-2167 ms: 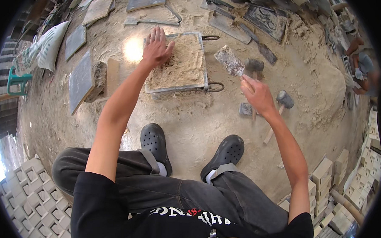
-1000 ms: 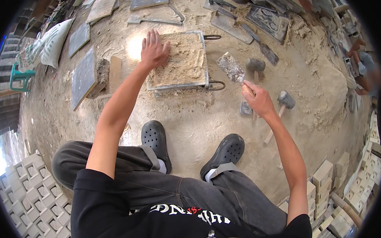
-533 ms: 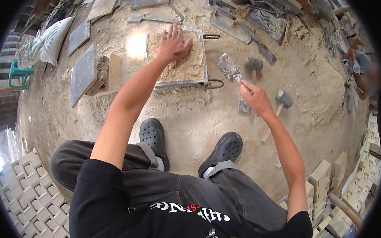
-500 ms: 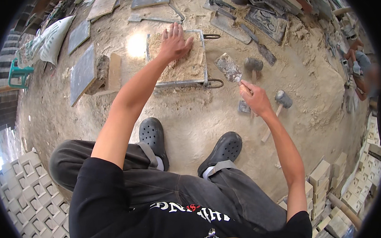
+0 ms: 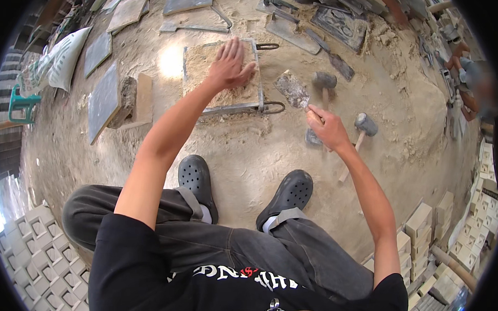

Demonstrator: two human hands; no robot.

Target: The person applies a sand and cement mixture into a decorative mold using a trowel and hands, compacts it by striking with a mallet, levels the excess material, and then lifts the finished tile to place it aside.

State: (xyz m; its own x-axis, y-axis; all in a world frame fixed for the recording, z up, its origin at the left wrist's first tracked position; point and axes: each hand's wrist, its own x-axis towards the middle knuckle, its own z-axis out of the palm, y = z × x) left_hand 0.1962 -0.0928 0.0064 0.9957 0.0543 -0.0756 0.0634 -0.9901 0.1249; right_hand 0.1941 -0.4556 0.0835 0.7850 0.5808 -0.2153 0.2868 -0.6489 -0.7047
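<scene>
My left hand (image 5: 232, 68) lies palm down with its fingers stretched out on pale, damp-looking sand (image 5: 201, 68). The sand fills a square metal mould frame (image 5: 258, 83) with a looped handle (image 5: 273, 107) at the near right corner and another at the far right. Off to the right of the frame, my right hand (image 5: 328, 131) is closed round the wooden handle of a trowel (image 5: 292, 89). The trowel's flat blade is crusted with sand and points toward the frame, held apart from it. Near my right hand lie mallets with dark heads (image 5: 324, 80) (image 5: 365, 125).
Metal plates (image 5: 103, 100) and a white sack (image 5: 67, 60) sit on the left by a green stool (image 5: 23, 104). Scrapers (image 5: 333, 57) and a patterned plate (image 5: 340, 26) lie far right. Cast blocks (image 5: 36, 251) are stacked at both lower sides. Another person (image 5: 465, 79) is at the right.
My left hand has slid a little nearer and to the right over the sand. The right hand keeps hold of the trowel. The whole view has shifted slightly.
</scene>
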